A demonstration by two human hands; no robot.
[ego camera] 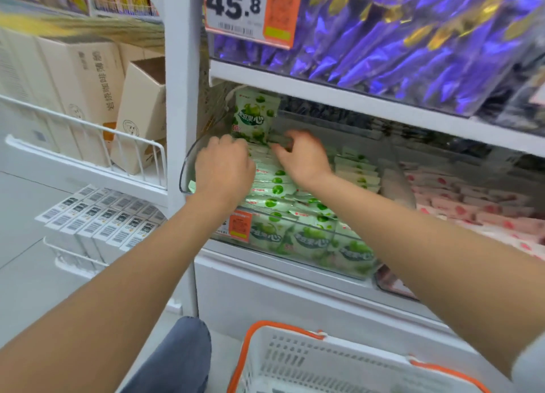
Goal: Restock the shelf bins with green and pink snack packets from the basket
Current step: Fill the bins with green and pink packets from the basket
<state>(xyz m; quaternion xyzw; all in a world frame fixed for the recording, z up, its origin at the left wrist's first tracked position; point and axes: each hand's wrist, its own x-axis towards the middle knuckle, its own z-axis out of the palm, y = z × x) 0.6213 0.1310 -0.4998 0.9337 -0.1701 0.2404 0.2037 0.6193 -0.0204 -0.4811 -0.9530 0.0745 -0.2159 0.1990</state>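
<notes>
— Well, where are the green packets (pixel 277 186)?
— Right under both hands, packed in rows in the clear bin (pixel 184 171). One upright packet (pixel 256 114) stands just beyond the fingers.
— Left hand (pixel 224 168)?
— Knuckles up, fingers bent down into the rows; a grip or not, I cannot tell.
— Right hand (pixel 303 156)?
— Fingers curled on the packet tops, blurred; I cannot tell either.
— Pink packets (pixel 477 207)?
— Off to the right hand's right. The basket (pixel 309 360) sits below both forearms.
</notes>
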